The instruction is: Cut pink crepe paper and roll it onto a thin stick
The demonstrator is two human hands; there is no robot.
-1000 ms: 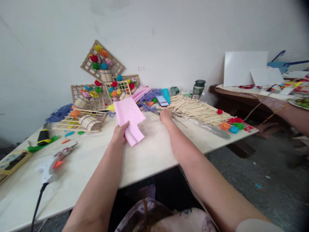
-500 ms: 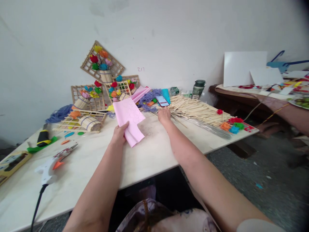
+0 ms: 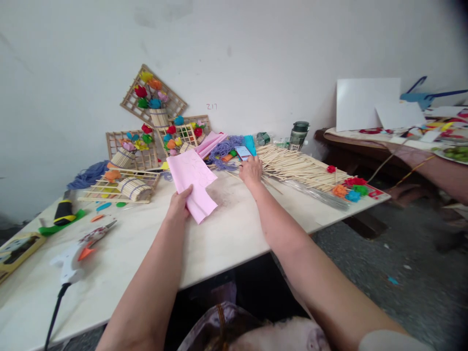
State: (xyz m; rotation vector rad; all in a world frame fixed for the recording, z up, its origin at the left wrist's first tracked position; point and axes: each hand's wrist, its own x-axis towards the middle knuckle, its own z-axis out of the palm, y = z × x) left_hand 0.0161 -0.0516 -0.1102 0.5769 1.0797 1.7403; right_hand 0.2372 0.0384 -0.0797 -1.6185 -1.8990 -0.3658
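My left hand [image 3: 180, 201] grips the lower left edge of a folded pink sheet [image 3: 193, 183], thumb on top; faint curved outlines show on it and a corner is cut out. My right hand [image 3: 250, 170] is at the near edge of a phone [image 3: 243, 153] with a lit screen, its fingers bent over or beside it. Whether those fingers hold anything is too small to tell. Thin wooden sticks [image 3: 292, 165] lie in a spread just right of that hand, and purple cord [image 3: 224, 148] is heaped to its left.
Lattice panels with colourful flowers [image 3: 153, 97] lean on the wall. A glue gun [image 3: 73, 258] and a yellow-black cutter [image 3: 65, 210] lie at the left. A dark bottle [image 3: 299, 135] stands behind the sticks; paper flowers [image 3: 353, 196] sit near the right corner.
My right hand has shifted slightly up over the phone's near edge, its fingers more spread. The pink sheet in my left hand has tilted a little. The view has moved slightly.
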